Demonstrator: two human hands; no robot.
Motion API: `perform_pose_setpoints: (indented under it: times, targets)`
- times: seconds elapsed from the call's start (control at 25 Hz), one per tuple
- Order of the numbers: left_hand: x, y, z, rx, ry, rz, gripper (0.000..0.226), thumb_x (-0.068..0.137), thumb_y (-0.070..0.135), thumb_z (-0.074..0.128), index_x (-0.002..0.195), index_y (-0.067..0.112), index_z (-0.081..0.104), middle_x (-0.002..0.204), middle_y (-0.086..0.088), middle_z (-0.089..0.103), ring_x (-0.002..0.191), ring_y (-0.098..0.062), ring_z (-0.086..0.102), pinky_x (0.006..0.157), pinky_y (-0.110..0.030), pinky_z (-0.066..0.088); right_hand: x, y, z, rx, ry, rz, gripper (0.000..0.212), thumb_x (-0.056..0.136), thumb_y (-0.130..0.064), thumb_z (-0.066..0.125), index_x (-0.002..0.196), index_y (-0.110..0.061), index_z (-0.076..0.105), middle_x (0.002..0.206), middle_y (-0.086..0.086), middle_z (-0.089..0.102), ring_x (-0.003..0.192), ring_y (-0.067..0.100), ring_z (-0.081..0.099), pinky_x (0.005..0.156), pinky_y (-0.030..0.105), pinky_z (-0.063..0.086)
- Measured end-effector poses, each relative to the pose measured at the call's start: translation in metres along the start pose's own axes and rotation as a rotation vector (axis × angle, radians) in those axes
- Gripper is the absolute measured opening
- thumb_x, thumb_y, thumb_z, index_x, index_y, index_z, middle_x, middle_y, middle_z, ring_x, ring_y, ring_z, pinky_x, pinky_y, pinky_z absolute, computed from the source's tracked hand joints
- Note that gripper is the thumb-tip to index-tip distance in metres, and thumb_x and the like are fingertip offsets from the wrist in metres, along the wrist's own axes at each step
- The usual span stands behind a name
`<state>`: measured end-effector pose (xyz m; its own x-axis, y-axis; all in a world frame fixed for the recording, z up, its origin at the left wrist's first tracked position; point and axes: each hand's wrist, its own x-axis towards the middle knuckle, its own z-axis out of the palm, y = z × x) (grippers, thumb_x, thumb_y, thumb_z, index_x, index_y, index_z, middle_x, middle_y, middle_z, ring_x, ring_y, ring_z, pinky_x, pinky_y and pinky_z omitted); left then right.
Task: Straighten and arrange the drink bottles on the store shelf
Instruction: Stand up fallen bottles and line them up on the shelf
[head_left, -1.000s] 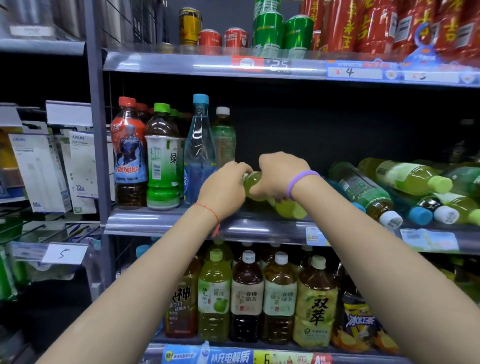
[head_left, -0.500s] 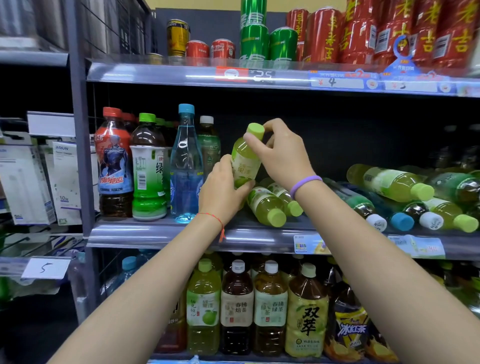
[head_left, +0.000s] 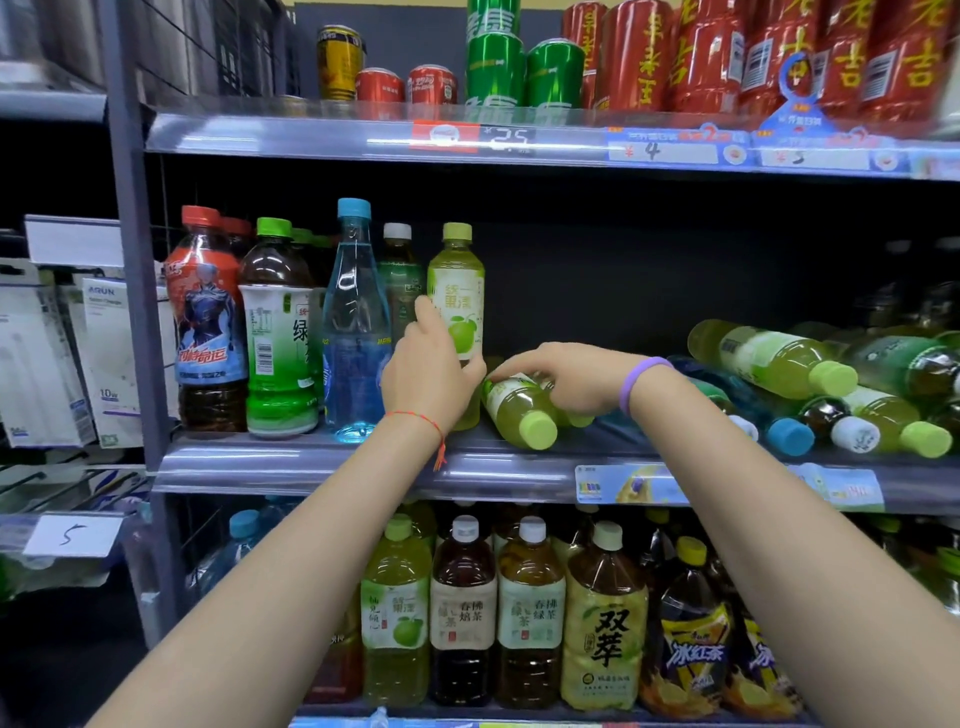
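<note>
Frame center: left hand (head_left: 434, 379) wraps the upright green bottle (head_left: 457, 306); right hand (head_left: 566, 382) clasps 1 toppled bottle (head_left: 519, 410), which could roll off the shelf edge (head_left: 363, 467).

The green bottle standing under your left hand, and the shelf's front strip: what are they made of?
Green bottle: apparently clear plastic, since the liquid shows through, with a glossy printed label and matte cap. Front strip: probably glossy clear plastic; it reflects light in streaks.
</note>
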<state>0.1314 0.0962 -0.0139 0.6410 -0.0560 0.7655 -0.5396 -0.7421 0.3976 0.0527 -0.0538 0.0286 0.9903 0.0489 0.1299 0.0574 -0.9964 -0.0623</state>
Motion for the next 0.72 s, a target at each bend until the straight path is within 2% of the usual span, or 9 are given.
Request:
perform_pose_setpoints:
  times: [0.08, 0.16, 0.28, 0.36, 0.48, 0.6, 0.64, 0.72]
  targets:
    - [-0.005, -0.001, 0.002, 0.041, 0.049, 0.031, 0.077, 0.087, 0.043, 0.063, 0.144, 0.007, 0.026, 0.118, -0.013, 0.056, 0.105, -0.031, 0.058, 0.069, -0.040, 0.046, 0.002, 0.005, 0.006, -0.091, -0.039, -0.084, 0.070, 0.085, -0.010, 0.058, 0.139, -0.052, 0.039, 0.122, 0.000, 0.052, 0.105, 0.027, 0.058, 0.090, 0.045, 0.053]
    - [-0.008, -0.002, 0.002, 0.092, 0.093, 0.087, 0.080, 0.087, 0.039, 0.066, 0.149, 0.009, 0.023, 0.122, -0.013, 0.048, 0.108, -0.029, 0.053, 0.073, -0.040, 0.051, 0.000, 0.006, 0.014, -0.170, -0.029, -0.099, 0.072, 0.086, -0.017, 0.063, 0.140, -0.052, 0.031, 0.129, 0.002, 0.044, 0.117, 0.030, 0.051, 0.095, 0.049, 0.047]
    - [-0.006, -0.007, 0.002, 0.031, 0.060, 0.109, 0.079, 0.088, 0.028, 0.068, 0.150, 0.012, 0.023, 0.124, -0.015, 0.042, 0.108, -0.030, 0.052, 0.077, -0.042, 0.053, -0.007, 0.000, 0.024, -0.294, 0.094, -0.106, 0.076, 0.089, -0.004, 0.056, 0.143, -0.048, 0.028, 0.152, 0.002, 0.023, 0.132, 0.031, 0.037, 0.102, 0.049, 0.034]
    - [-0.006, -0.010, 0.002, -0.008, 0.016, 0.114, 0.074, 0.088, 0.019, 0.068, 0.149, 0.014, 0.026, 0.123, -0.015, 0.041, 0.106, -0.032, 0.052, 0.079, -0.045, 0.053, -0.011, -0.003, 0.026, -0.341, 0.168, -0.169, 0.076, 0.088, 0.001, 0.055, 0.141, -0.047, 0.031, 0.157, 0.001, 0.018, 0.133, 0.031, 0.037, 0.101, 0.047, 0.035]
    - [-0.011, -0.011, -0.001, -0.021, -0.019, 0.158, 0.064, 0.085, 0.002, 0.059, 0.144, 0.016, 0.036, 0.118, -0.014, 0.042, 0.103, -0.033, 0.050, 0.076, -0.043, 0.050, -0.006, 0.003, 0.027, -0.333, 0.225, -0.255, 0.069, 0.087, -0.006, 0.061, 0.138, -0.047, 0.038, 0.155, -0.003, 0.025, 0.130, 0.028, 0.042, 0.098, 0.042, 0.040]
    - [-0.012, -0.013, -0.006, -0.066, -0.085, 0.135, 0.067, 0.083, -0.006, 0.048, 0.144, 0.019, 0.037, 0.120, -0.013, 0.043, 0.098, -0.031, 0.049, 0.073, -0.036, 0.041, -0.003, 0.006, 0.019, -0.164, 0.248, -0.358, 0.065, 0.078, -0.018, 0.073, 0.132, -0.043, 0.047, 0.143, -0.009, 0.044, 0.126, 0.021, 0.049, 0.098, 0.043, 0.048]
    - [-0.013, -0.015, -0.007, -0.081, -0.125, 0.115, 0.070, 0.083, -0.007, 0.046, 0.147, 0.018, 0.034, 0.125, -0.013, 0.042, 0.099, -0.031, 0.048, 0.076, -0.037, 0.042, -0.003, 0.007, 0.015, -0.098, 0.262, -0.378, 0.066, 0.073, -0.019, 0.076, 0.130, -0.038, 0.051, 0.136, -0.009, 0.050, 0.122, 0.018, 0.051, 0.097, 0.041, 0.049]
    - [-0.015, -0.019, -0.009, -0.128, -0.209, 0.094, 0.067, 0.085, -0.006, 0.044, 0.148, 0.013, 0.033, 0.137, -0.013, 0.040, 0.115, -0.033, 0.047, 0.093, -0.040, 0.042, -0.006, 0.002, 0.002, 0.081, 0.338, -0.373, 0.064, 0.068, -0.020, 0.080, 0.126, -0.032, 0.056, 0.125, -0.009, 0.060, 0.111, 0.012, 0.057, 0.094, 0.031, 0.049]
